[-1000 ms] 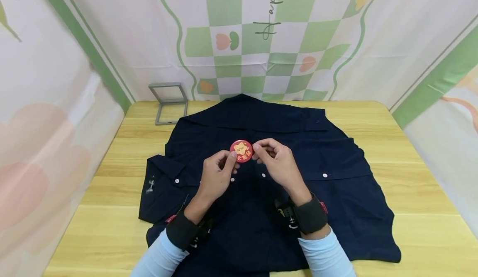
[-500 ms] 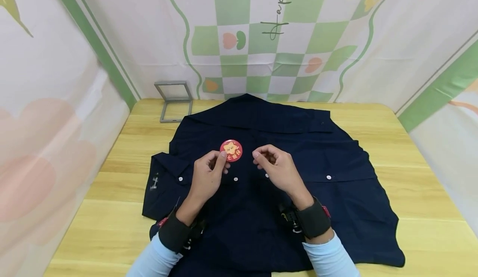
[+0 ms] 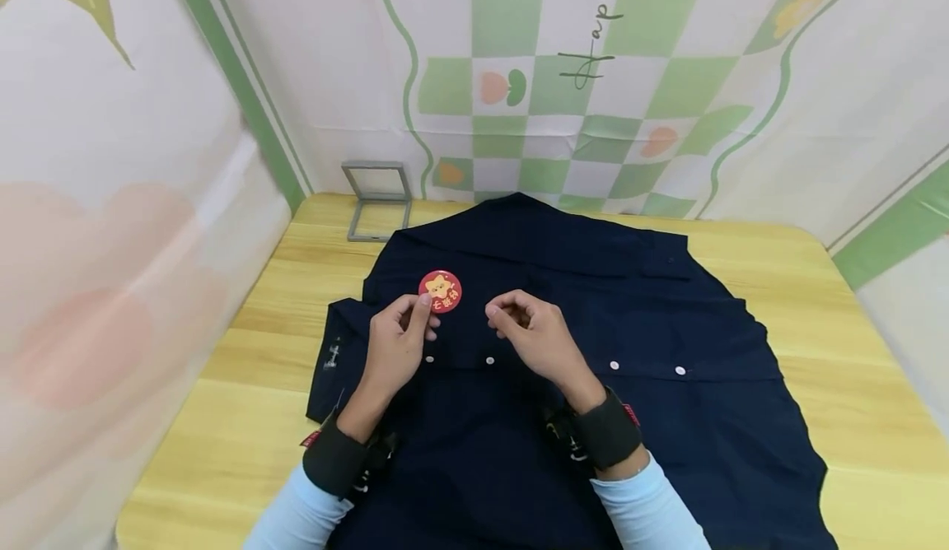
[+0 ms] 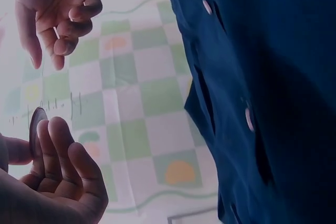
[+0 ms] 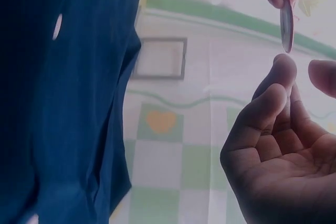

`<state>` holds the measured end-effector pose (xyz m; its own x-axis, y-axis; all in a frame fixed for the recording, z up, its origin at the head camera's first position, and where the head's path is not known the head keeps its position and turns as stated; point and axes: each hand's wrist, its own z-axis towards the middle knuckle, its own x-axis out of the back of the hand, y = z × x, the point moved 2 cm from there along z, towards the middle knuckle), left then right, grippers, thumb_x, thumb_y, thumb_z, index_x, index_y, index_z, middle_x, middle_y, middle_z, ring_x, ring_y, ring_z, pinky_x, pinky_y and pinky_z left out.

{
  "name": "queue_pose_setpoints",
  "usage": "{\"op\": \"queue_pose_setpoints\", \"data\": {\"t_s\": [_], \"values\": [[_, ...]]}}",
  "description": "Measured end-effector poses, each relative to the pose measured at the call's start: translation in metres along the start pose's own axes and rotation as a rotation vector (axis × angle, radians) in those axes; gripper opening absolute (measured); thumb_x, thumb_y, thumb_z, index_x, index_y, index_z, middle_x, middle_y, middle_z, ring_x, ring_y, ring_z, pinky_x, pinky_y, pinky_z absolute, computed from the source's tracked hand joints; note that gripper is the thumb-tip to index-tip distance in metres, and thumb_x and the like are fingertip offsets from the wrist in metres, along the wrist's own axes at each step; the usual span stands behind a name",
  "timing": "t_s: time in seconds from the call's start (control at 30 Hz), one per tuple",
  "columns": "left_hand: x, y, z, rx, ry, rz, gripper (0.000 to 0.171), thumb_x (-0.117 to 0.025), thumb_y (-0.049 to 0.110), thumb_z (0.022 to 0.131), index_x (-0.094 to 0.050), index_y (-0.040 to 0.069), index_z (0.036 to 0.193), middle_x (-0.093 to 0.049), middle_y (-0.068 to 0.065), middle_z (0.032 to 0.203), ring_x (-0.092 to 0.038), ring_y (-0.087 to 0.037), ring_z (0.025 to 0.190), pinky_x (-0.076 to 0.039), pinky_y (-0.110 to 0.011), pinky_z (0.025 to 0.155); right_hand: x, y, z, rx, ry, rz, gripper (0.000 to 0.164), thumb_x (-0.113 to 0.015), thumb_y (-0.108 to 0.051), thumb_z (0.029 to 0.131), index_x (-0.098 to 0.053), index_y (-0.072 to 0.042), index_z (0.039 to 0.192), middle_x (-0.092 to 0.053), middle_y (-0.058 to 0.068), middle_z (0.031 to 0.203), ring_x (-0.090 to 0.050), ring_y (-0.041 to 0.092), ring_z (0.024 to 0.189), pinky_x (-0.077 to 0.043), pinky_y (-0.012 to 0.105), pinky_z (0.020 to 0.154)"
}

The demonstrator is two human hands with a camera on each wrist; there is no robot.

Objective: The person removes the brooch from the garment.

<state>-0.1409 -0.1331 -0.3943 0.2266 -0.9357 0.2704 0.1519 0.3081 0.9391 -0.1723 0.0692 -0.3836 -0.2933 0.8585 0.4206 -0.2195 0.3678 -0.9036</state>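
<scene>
A round red badge [image 3: 445, 291] with a yellow star figure is held up over the navy shirt [image 3: 460, 435]. My left hand [image 3: 393, 344] pinches its lower left edge between thumb and fingers. In the left wrist view the badge [image 4: 35, 129] is seen nearly edge-on. My right hand [image 3: 539, 340] hovers a short way to the right, fingers loosely bent and holding nothing. The right wrist view shows a gap between its thumb and fingers, just apart from the badge [image 5: 286, 24]. The shirt lies spread out with white buttons [image 3: 490, 361] showing.
A grey hinged frame [image 3: 407, 181] stands half open at the table's back left. The wooden table [image 3: 245, 369] shows around the shirt. A patterned cloth [image 3: 445, 31] hangs behind and at both sides.
The right fingers have come off the badge's right edge. My left hand has drawn the badge away to the left, leaving a gap. The head view has shifted, so the scene sits further right.
</scene>
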Motion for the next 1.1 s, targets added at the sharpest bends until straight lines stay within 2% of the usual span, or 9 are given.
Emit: {"op": "queue_pose_setpoints", "data": {"t_s": [0.1,0.3,0.47,0.67,0.9,1.1], "values": [[0.003,-0.002,-0.002,0.027,0.006,0.008,0.034,-0.051,0.028,0.103,-0.068,0.001,0.091,-0.068,-0.015,0.076,-0.062,-0.009,0.062,-0.05,-0.022,0.06,-0.006,0.0,0.001,0.015,-0.012,0.003,0.02,-0.058,-0.023,0.1,-0.067,-0.006,0.107,-0.069,0.01,0.091,-0.064,0.023,0.078,-0.052,0.024,0.066],[0.008,-0.006,0.0,0.035,0.025,0.014,0.034,-0.051,0.028,0.103,-0.068,0.001,0.091,-0.069,-0.016,0.076,-0.062,-0.007,0.06,-0.047,-0.021,0.057,-0.012,-0.001,0.005,0.018,-0.024,0.012,0.022,-0.058,-0.023,0.1,-0.067,-0.005,0.109,-0.068,0.013,0.093,-0.064,0.017,0.078,-0.053,0.024,0.069],[0.014,-0.012,0.014,0.036,0.03,0.007,0.034,-0.051,0.028,0.103,-0.068,0.0,0.091,-0.068,-0.017,0.076,-0.06,-0.004,0.058,-0.047,-0.021,0.058,-0.017,0.001,0.013,-0.004,-0.026,0.013,0.025,-0.058,-0.025,0.1,-0.067,-0.005,0.11,-0.067,0.016,0.095,-0.062,0.026,0.082,-0.047,0.024,0.064],[0.021,-0.02,0.03,0.061,0.057,0.013,0.035,-0.05,0.028,0.104,-0.067,-0.001,0.092,-0.068,-0.017,0.076,-0.059,-0.004,0.056,-0.047,-0.02,0.059,-0.027,0.001,0.026,-0.015,-0.013,0.009,0.024,-0.058,-0.027,0.1,-0.067,-0.008,0.111,-0.066,0.01,0.097,-0.057,0.017,0.08,-0.045,0.026,0.068],[0.029,-0.032,0.048,0.15,0.067,-0.001,0.04,-0.047,0.032,0.104,-0.066,-0.002,0.095,-0.067,-0.018,0.081,-0.058,-0.004,0.057,-0.047,-0.019,0.059,-0.041,-0.006,0.035,0.003,-0.031,-0.001,0.021,-0.059,-0.024,0.1,-0.068,-0.008,0.111,-0.068,0.007,0.101,-0.062,0.016,0.086,-0.049,0.029,0.074],[0.038,-0.043,0.06,0.206,0.094,-0.02,0.043,-0.047,0.032,0.104,-0.066,-0.006,0.097,-0.067,-0.023,0.085,-0.058,-0.003,0.055,-0.048,-0.017,0.059,-0.054,-0.008,0.035,0.009,-0.07,-0.008,0.018,-0.059,-0.023,0.099,-0.069,-0.011,0.108,-0.069,0.005,0.1,-0.063,0.015,0.086,-0.049,0.03,0.075]]}}
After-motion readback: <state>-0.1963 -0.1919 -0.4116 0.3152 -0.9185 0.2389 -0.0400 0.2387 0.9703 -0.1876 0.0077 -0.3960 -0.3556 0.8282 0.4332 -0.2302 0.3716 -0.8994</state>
